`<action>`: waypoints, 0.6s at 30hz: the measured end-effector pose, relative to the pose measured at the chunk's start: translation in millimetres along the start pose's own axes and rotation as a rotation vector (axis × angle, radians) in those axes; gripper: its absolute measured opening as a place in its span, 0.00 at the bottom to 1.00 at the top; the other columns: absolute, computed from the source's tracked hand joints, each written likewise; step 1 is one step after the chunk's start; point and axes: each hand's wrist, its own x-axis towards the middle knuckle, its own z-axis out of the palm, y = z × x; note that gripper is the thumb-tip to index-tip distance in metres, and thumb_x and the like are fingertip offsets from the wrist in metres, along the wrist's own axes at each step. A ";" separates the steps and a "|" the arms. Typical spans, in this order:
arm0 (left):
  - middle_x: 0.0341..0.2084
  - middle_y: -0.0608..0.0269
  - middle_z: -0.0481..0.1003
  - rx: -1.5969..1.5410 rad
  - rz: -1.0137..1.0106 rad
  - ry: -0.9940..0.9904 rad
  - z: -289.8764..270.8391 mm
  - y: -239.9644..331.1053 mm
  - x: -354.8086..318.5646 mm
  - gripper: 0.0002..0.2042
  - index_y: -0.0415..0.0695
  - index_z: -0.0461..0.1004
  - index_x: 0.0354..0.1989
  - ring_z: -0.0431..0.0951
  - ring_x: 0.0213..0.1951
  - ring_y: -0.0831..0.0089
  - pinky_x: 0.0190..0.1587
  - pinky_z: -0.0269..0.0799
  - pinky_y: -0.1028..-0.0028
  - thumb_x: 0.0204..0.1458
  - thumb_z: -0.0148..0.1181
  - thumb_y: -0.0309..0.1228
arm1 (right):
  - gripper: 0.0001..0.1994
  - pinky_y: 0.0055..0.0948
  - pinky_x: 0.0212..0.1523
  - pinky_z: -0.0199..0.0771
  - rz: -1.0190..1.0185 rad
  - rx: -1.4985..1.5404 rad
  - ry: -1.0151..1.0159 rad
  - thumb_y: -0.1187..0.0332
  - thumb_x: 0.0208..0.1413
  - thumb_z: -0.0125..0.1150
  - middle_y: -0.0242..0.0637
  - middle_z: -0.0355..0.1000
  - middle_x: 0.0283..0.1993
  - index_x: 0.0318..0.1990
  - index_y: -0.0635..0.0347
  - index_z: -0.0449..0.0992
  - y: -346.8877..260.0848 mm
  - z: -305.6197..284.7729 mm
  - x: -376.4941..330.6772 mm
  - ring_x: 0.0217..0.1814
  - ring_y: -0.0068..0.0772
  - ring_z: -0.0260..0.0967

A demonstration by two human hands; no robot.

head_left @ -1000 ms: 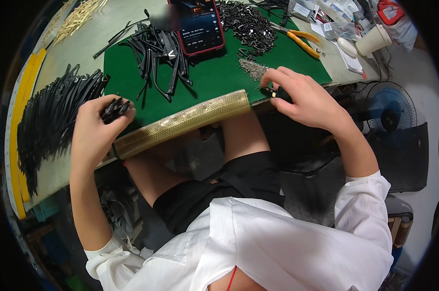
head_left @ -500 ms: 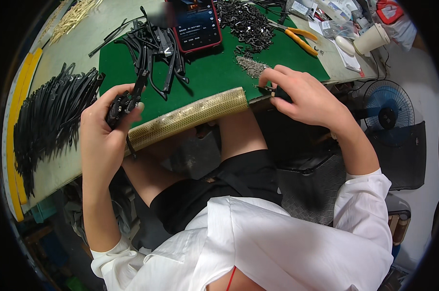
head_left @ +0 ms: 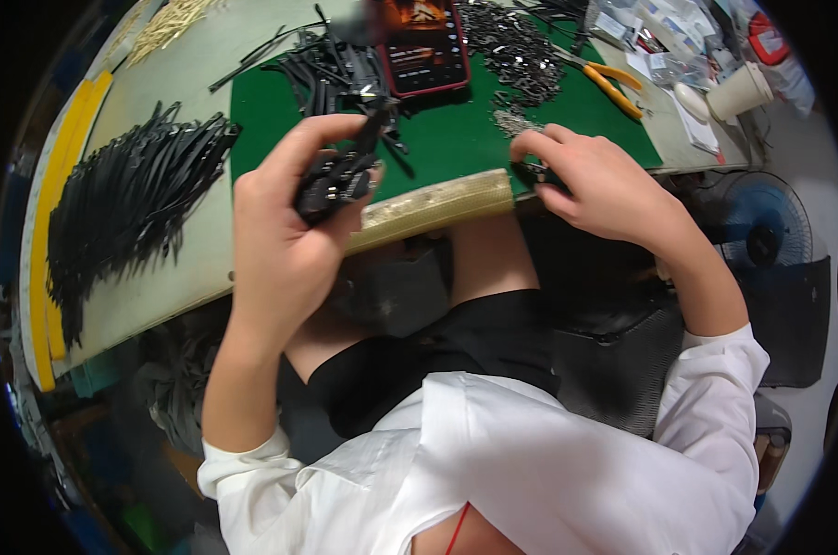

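My left hand (head_left: pixel 285 203) is closed around a bunch of slim black glasses temples (head_left: pixel 334 183), above the left part of a yellow mesh-covered roll (head_left: pixel 442 205) along the table's front edge. Pinched in the fingers of my right hand (head_left: pixel 590 180) is a small dark tool (head_left: pixel 535 170), mostly hidden by the fingers. This hand is just right of the roll's end, close to a little heap of tiny silver-grey bits (head_left: pixel 514 121). More black temples (head_left: pixel 322 79) lie loose on the green mat (head_left: pixel 442 134) beyond my left hand.
A thick row of black temples (head_left: pixel 132 208) covers the left of the table beside yellow strips (head_left: pixel 39 231). At the back are a phone (head_left: pixel 425 55), a heap of small black parts (head_left: pixel 521 55) and orange-handled pliers (head_left: pixel 613 92). A white cup (head_left: pixel 741 91) stands right, above a fan (head_left: pixel 766 227).
My left hand has moved right with the temples, over the roll. My right hand stays near the roll's end, its fingers drawn closer around the tool. The whole view has shifted slightly.
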 end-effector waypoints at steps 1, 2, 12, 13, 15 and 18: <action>0.35 0.67 0.79 -0.016 0.016 0.008 4.2 0.2 1.5 0.13 0.37 0.75 0.50 0.70 0.25 0.86 0.28 0.66 0.84 0.57 0.64 0.25 | 0.16 0.42 0.43 0.73 0.022 -0.011 -0.008 0.73 0.53 0.58 0.44 0.71 0.44 0.51 0.54 0.71 -0.2 -0.6 -0.5 0.42 0.50 0.74; 0.30 0.69 0.79 -0.031 0.029 0.029 7.7 0.5 2.1 0.11 0.37 0.77 0.46 0.70 0.26 0.86 0.30 0.66 0.84 0.56 0.65 0.25 | 0.16 0.43 0.44 0.72 0.022 0.003 -0.004 0.73 0.53 0.58 0.45 0.71 0.44 0.50 0.54 0.72 -2.3 -1.1 0.4 0.42 0.50 0.74; 0.26 0.61 0.77 0.292 0.257 0.132 24.6 -0.8 3.2 0.12 0.36 0.76 0.44 0.73 0.27 0.80 0.33 0.69 0.80 0.49 0.62 0.19 | 0.17 0.13 0.16 0.60 0.023 1.382 -0.017 0.68 0.60 0.60 0.30 0.67 0.42 0.56 0.52 0.70 -52.7 0.6 1.6 0.17 0.14 0.64; 0.26 0.60 0.78 0.302 0.258 0.128 26.3 -1.0 2.8 0.12 0.36 0.76 0.43 0.73 0.27 0.80 0.33 0.70 0.80 0.49 0.61 0.18 | 0.17 0.13 0.16 0.60 0.049 1.458 -0.001 0.68 0.60 0.60 0.31 0.67 0.42 0.56 0.52 0.70 -59.1 2.4 2.1 0.18 0.15 0.65; 0.27 0.58 0.78 0.333 0.280 0.140 28.2 -0.7 3.3 0.12 0.36 0.76 0.42 0.75 0.27 0.78 0.32 0.70 0.79 0.46 0.59 0.16 | 0.17 0.13 0.16 0.60 0.085 1.541 0.029 0.68 0.61 0.59 0.34 0.66 0.44 0.57 0.52 0.69 -66.9 4.0 2.5 0.18 0.15 0.66; 0.27 0.58 0.79 0.355 0.272 0.142 27.6 -2.6 0.9 0.14 0.36 0.76 0.42 0.78 0.28 0.76 0.33 0.72 0.78 0.44 0.58 0.15 | 0.17 0.13 0.16 0.60 0.094 1.590 0.010 0.68 0.61 0.59 0.34 0.66 0.44 0.57 0.52 0.68 -72.4 8.0 4.3 0.18 0.14 0.66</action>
